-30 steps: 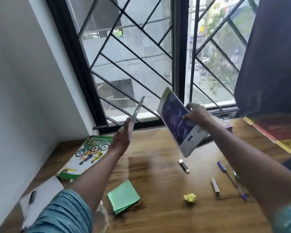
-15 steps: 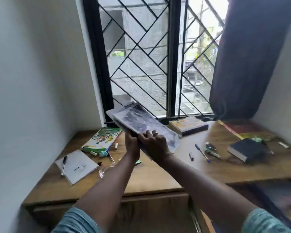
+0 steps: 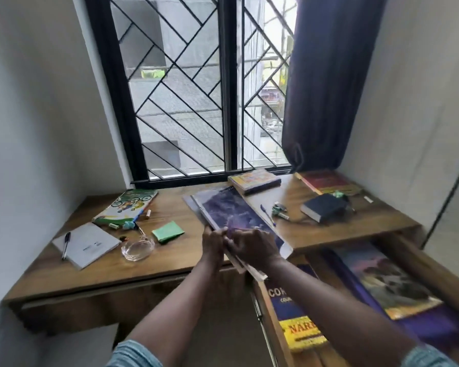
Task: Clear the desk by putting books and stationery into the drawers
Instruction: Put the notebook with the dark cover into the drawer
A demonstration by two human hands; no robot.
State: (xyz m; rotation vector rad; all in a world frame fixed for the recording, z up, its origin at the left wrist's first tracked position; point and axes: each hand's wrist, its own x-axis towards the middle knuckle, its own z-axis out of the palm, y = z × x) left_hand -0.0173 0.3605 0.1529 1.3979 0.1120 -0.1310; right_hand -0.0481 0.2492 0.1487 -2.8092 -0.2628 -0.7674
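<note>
Wooden desk [image 3: 175, 263]. At the left end is a white notebook [image 3: 90, 247] with a black pen [image 3: 66, 244] on it. A green book [image 3: 127, 206] lies farther back, with a glass ashtray [image 3: 138, 249] and green sticky notes [image 3: 168, 232] to its right. At the centre, left grip [image 3: 214, 243] and right grip [image 3: 252, 249] both curl round the near end of a stack of purple books [image 3: 233, 218]. The stack is tilted over the desk's near edge, just left of the open drawer [image 3: 414, 258]. Far right on the desk: yellow book [image 3: 253, 180], blue pen [image 3: 267, 214], black book [image 3: 323, 211], red book [image 3: 326, 182]. The drawer holds a blue book [image 3: 293, 311] and a picture-cover book [image 3: 387, 284], both flat.
</note>
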